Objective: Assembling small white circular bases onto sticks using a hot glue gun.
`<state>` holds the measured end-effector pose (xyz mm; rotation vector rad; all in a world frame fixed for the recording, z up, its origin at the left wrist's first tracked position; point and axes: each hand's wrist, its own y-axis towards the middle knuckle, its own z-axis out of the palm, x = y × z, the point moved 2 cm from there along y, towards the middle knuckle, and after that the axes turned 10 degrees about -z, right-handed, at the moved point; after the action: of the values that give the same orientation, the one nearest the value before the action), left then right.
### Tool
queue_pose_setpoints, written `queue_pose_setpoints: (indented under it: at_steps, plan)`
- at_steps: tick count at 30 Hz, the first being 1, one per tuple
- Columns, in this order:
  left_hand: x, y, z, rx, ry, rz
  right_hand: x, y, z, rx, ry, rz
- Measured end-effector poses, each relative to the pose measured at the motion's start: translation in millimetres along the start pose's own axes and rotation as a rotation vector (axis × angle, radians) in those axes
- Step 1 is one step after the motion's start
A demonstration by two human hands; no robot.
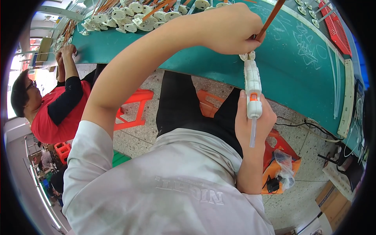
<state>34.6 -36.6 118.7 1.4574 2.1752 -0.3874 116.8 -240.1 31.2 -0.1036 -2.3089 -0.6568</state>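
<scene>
My right hand (263, 119) is closed around a white hot glue gun (252, 80) with an orange part. A translucent glue stick (253, 135) sticks out of its back end. The gun's nozzle points at a small white round disc (246, 56) just under my left hand (239, 29). That hand is closed on a thin brown strip (271, 18), which slants up to the right. My left fingers partly hide the disc and where the strip meets it, so I cannot tell whether the two are joined.
White discs with brown strips (135, 17) are heaped along the far left of the green table (309, 90). A red basket (336, 29) stands far right, near long clear sticks (336, 84). A co-worker in red (56, 103) sits left. A black cable (301, 124) hangs near the right table edge.
</scene>
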Motion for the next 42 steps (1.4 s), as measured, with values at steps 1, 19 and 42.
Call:
queue_pose_setpoints:
  at_steps: [1,19,42]
  plan:
    - [0,-1,0,-0.019,0.005,0.017,1,-1,-1,0.017,0.003,0.013]
    - [-3,3,-2,0.078,-0.022,-0.075,-7,-2,0,-0.001,0.001,-0.001]
    - [-1,2,0,0.059,0.014,-0.014,-7,-4,-6,0.026,0.146,0.123]
